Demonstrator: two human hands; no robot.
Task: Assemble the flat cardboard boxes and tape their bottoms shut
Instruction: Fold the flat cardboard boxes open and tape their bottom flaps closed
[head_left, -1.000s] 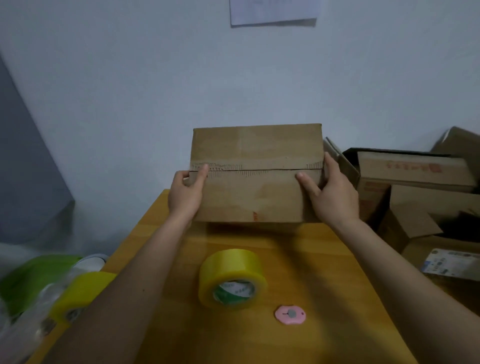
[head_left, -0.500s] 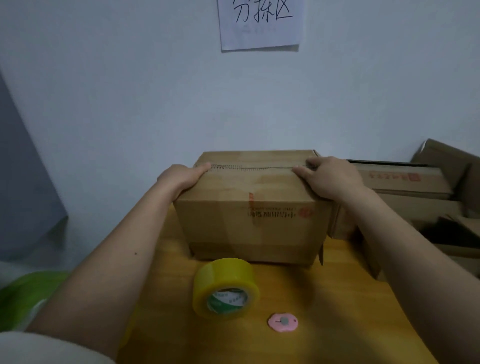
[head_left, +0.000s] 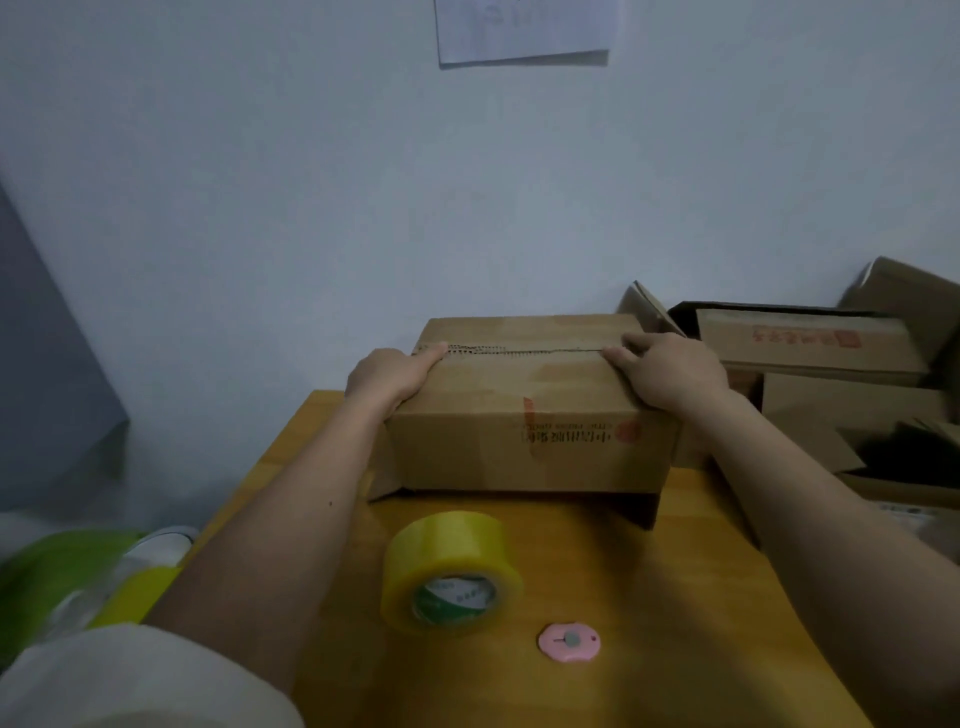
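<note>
Red print runs upside down across the near side of the cardboard box (head_left: 524, 415), a line of characters too blurred to read, ending in a round red stamp. Similar red print marks the open cardboard boxes (head_left: 810, 348) piled to the right of the right hand's fingers, also unreadable. Green lettering shows inside the core of the yellow tape roll (head_left: 451, 571), not legible. Writing on the paper sheet (head_left: 522, 28) pinned high on the wall (head_left: 311, 182) is washed out.

Both forearms reach forward over the worktop (head_left: 649, 623). The left hand (head_left: 389, 376) rests on the box's top left edge, fingers straight and close together, fingertips at the left end of the seam where the two top flaps meet. The right hand (head_left: 670, 371) lies flat on the top right corner, fingers extended and slightly spread, tips touching the right end of that seam. The box stands on the far part of the wooden worktop, between and under both hands.

Nearer than the fingers, the tape roll lies on its side, and a small pink cutter (head_left: 570, 642) lies just beside it to the right. Left of the left arm, off the worktop, sit a green object (head_left: 57, 566) and another yellow roll (head_left: 132, 597), blurred. A white sleeve (head_left: 130, 680) fills the lower left corner.
</note>
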